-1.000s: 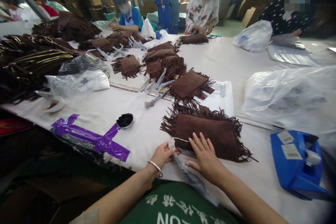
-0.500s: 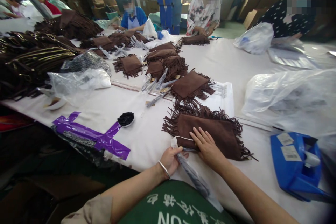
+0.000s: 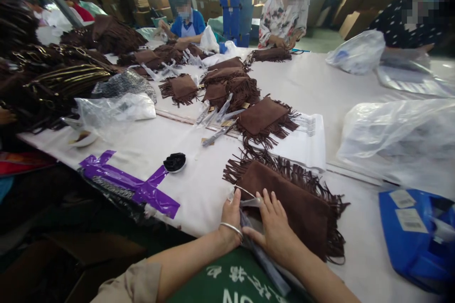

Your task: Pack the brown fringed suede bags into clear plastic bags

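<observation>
Lying slanted near the front edge of the white table (image 3: pixel 208 182), the brown pouch (image 3: pixel 293 199) has bare tabletop on its left, out to purple tape (image 3: pixel 154 195); a blue dispenser (image 3: pixel 403 239) stands apart, right. Its suede-like body is flat and rectangular, thinly fringed along the far side. Your right hand (image 3: pixel 273 225) rests extended on its near edge; your left hand (image 3: pixel 230 213) is at the left corner, grip indeterminable.
</observation>
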### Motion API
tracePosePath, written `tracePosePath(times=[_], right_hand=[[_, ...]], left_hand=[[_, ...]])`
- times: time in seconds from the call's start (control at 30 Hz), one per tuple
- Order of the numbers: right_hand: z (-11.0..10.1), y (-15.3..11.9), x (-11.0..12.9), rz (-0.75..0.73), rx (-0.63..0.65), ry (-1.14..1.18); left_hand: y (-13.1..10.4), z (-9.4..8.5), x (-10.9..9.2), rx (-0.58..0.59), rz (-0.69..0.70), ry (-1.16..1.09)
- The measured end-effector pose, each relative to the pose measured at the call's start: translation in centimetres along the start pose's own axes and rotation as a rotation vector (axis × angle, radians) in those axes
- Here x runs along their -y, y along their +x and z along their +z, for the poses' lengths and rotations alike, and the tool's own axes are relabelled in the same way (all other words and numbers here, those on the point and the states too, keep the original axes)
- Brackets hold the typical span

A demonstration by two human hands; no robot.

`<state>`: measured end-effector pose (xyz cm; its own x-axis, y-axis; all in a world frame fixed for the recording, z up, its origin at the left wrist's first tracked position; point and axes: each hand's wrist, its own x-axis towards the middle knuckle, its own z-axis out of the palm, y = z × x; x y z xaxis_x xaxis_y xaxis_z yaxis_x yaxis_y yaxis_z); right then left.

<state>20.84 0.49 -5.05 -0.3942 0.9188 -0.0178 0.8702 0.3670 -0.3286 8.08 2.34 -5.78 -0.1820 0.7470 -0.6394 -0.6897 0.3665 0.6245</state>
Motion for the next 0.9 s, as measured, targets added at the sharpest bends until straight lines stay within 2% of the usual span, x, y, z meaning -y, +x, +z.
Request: tracePosePath(times=[0.13,0.23,0.37,0.43,0.53,0.67,0.8,0.9], right_hand=[[-0.8,1.2,0.0,0.049,0.09,0.051],[-2.6,2.3,-1.0,0.051,0.161,0.157],[-4.6,3.1,-2.0,0.018,0.135,0.3],[-4.2,2.7,-1.5,0.009,0.131,0.244],[-2.1,1.6,0.2,0.02,0.12,0.035],[0.2,0.6,1.6,-0.015,0.008,-0.136],[0.0,0.9,-0.1,-0.102,-0.124,-0.159],[-0.8,1.2,-2.1,-0.151,-0.144,-0.157]], left_hand=[[-0.2,0.2,-0.3,0.016,-0.008,0.033],[-0.1,0.2,-0.5,0.074,0.043,0.041],[0.3,0.1,-0.4,0.188,0.11,-0.021],[0.5,0.1,-0.2,0.165,0.133,0.005],[0.5,0.1,0.1,0.096,0.136,-0.006],[0.1,0.6,0.1,0.133,0.08,-0.13],[-0.4,1.1,-0.3,0.189,0.08,-0.194],[-0.7,0.7,-1.0,0.309,-0.018,-0.241]])
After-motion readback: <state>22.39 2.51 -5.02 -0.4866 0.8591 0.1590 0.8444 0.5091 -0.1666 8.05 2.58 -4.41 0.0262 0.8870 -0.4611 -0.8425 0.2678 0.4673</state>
